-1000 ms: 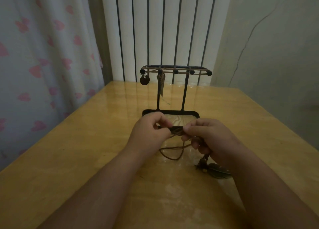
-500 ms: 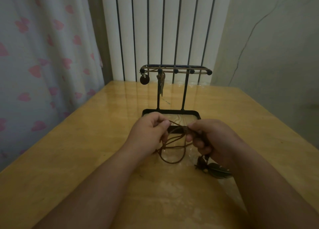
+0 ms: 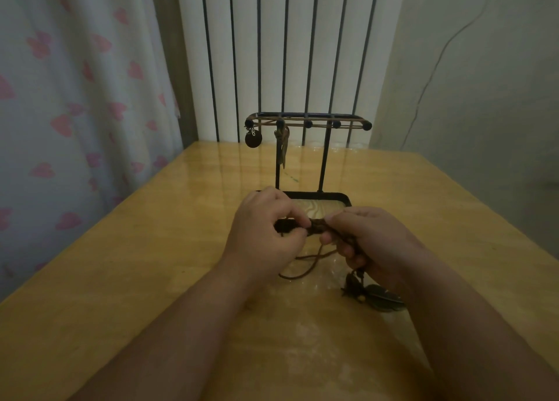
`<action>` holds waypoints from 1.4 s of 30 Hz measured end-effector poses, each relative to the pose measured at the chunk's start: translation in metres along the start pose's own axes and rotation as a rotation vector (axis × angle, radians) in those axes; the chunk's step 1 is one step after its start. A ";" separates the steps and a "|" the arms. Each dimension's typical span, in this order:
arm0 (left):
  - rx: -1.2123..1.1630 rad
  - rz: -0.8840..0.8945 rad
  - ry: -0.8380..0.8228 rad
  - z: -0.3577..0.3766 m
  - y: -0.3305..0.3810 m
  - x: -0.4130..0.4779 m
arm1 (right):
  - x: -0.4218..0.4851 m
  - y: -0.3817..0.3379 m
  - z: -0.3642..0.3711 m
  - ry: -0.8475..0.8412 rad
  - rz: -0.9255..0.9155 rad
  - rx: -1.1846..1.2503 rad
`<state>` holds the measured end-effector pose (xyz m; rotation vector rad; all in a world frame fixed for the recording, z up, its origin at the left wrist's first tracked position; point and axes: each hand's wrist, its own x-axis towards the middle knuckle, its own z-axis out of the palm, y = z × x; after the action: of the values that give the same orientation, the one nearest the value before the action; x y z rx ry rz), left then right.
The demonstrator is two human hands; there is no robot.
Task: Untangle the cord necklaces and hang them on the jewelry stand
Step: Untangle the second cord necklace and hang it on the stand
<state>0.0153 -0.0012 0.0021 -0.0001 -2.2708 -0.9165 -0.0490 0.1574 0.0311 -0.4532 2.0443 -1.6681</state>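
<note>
A black jewelry stand [image 3: 323, 158] with a knobbed top bar stands mid-table on a tray base [image 3: 320, 195]. A round dark pendant [image 3: 253, 139] hangs at the bar's left end, and a brown cord necklace [image 3: 283, 149] hangs beside the left post. In front of the base, my left hand [image 3: 263, 231] and my right hand [image 3: 372, 243] each pinch one end of a bunched brown cord necklace [image 3: 314, 227]. A loose loop of that cord [image 3: 305, 267] droops onto the table. Its dark feather-like pendant [image 3: 375, 297] lies below my right hand.
The wooden table [image 3: 151, 279] is glossy, with its left edge near a white curtain with pink hearts [image 3: 75, 113]. A white radiator with vertical slats [image 3: 287, 52] rises behind the table, and a grey wall [image 3: 484, 83] stands at the right.
My hands have drawn the cord into a tighter bunch between them. The strands that fanned out under my left hand half a second ago are gathered, leaving one loop hanging.
</note>
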 end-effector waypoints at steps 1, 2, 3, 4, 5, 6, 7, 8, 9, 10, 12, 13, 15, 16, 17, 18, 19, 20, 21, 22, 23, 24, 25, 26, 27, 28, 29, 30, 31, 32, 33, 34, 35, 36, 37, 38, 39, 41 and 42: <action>0.034 0.027 -0.008 0.002 -0.001 0.000 | 0.000 0.000 0.000 -0.005 -0.005 -0.006; 0.057 0.040 -0.011 0.003 0.000 -0.001 | 0.000 0.000 0.000 -0.009 -0.009 -0.011; 0.071 0.046 -0.010 0.004 0.000 0.000 | 0.000 0.001 0.000 -0.011 -0.010 -0.014; 0.081 0.053 -0.005 0.004 -0.001 0.000 | 0.001 0.001 0.000 -0.011 -0.010 -0.017; 0.090 0.065 -0.003 0.005 -0.001 0.001 | 0.001 0.002 0.000 -0.012 -0.010 -0.018; 0.100 0.082 -0.005 0.005 -0.002 0.001 | 0.002 0.002 0.000 -0.013 -0.008 -0.017; 0.111 0.101 -0.012 0.005 -0.001 0.001 | 0.002 0.002 -0.001 -0.016 -0.005 -0.012; 0.120 0.117 -0.023 0.004 0.000 0.000 | 0.002 0.002 -0.001 -0.019 -0.001 -0.007; 0.124 0.128 -0.035 0.004 0.001 0.000 | 0.001 0.002 -0.001 -0.020 0.000 -0.010; 0.121 0.128 -0.049 0.004 0.002 -0.001 | 0.001 0.002 -0.001 -0.020 -0.004 -0.024; 0.094 0.104 -0.082 0.004 0.003 -0.001 | 0.001 0.002 -0.002 -0.005 -0.030 -0.057; 0.084 0.094 -0.097 0.004 0.003 -0.001 | 0.002 0.003 -0.002 0.009 -0.053 -0.074; 0.084 0.090 -0.115 0.004 0.002 -0.001 | 0.003 0.003 -0.002 0.042 -0.124 -0.127; 0.085 0.090 -0.121 0.004 0.002 -0.001 | 0.003 0.003 -0.002 0.051 -0.168 -0.146; 0.083 0.089 -0.126 0.004 0.002 -0.001 | 0.003 0.003 -0.002 0.047 -0.211 -0.156; 0.082 0.086 -0.131 0.004 0.002 -0.001 | 0.003 0.004 -0.001 0.031 -0.246 -0.169; 0.080 0.083 -0.134 0.004 0.002 -0.001 | 0.002 0.004 -0.001 0.012 -0.269 -0.192; 0.079 0.078 -0.135 0.003 0.002 -0.001 | 0.002 0.004 0.000 -0.002 -0.278 -0.223; 0.077 0.072 -0.138 0.003 0.002 -0.001 | 0.002 0.004 0.001 -0.006 -0.274 -0.260; 0.071 0.066 -0.143 0.003 0.001 -0.001 | 0.003 0.004 0.001 -0.005 -0.263 -0.288; 0.060 0.058 -0.150 0.003 0.001 -0.001 | 0.004 0.005 0.001 -0.003 -0.245 -0.295; 0.046 0.048 -0.160 0.003 0.001 -0.001 | 0.004 0.004 0.001 -0.004 -0.224 -0.278; 0.035 0.038 -0.172 0.003 0.001 -0.002 | 0.004 0.004 0.001 -0.009 -0.200 -0.249; 0.029 0.030 -0.186 0.003 0.002 -0.002 | 0.004 0.003 0.001 -0.014 -0.176 -0.219; 0.024 0.025 -0.199 0.004 0.002 -0.002 | 0.003 0.004 0.000 -0.020 -0.156 -0.193; 0.019 0.021 -0.209 0.004 0.002 -0.002 | 0.003 0.004 -0.001 -0.028 -0.139 -0.169; 0.014 0.019 -0.215 0.004 0.002 -0.002 | 0.003 0.004 -0.002 -0.037 -0.126 -0.149; 0.011 0.021 -0.219 0.004 0.002 -0.002 | 0.003 0.005 -0.002 -0.048 -0.118 -0.136; 0.009 0.026 -0.219 0.004 0.002 -0.002 | 0.003 0.005 -0.003 -0.063 -0.114 -0.130; 0.005 0.033 -0.218 0.004 0.001 -0.002 | 0.004 0.005 -0.003 -0.078 -0.109 -0.132; 0.003 0.039 -0.215 0.004 0.001 -0.002 | 0.004 0.005 -0.002 -0.091 -0.102 -0.147; 0.003 0.041 -0.212 0.004 0.001 -0.002 | 0.004 0.006 -0.002 -0.098 -0.093 -0.169; 0.006 0.041 -0.211 0.004 0.001 -0.002 | 0.005 0.006 -0.001 -0.092 -0.085 -0.184; 0.011 0.041 -0.209 0.004 0.001 -0.002 | 0.005 0.006 0.000 -0.076 -0.076 -0.186; 0.016 0.040 -0.208 0.004 0.000 -0.002 | 0.005 0.006 0.000 -0.051 -0.072 -0.179; 0.018 0.034 -0.206 0.004 0.000 -0.002 | 0.005 0.006 -0.001 -0.018 -0.072 -0.162; 0.018 0.022 -0.205 0.004 0.000 -0.002 | 0.006 0.007 -0.002 0.021 -0.074 -0.127; 0.010 0.001 -0.200 0.004 -0.002 -0.001 | 0.007 0.008 -0.004 0.088 -0.063 -0.018; 0.004 -0.009 -0.203 0.004 -0.002 0.000 | 0.008 0.009 -0.005 0.111 -0.052 0.028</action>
<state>0.0124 -0.0002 -0.0016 -0.0842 -2.4609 -0.9543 -0.0578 0.1593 0.0224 -0.4163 2.1018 -1.7865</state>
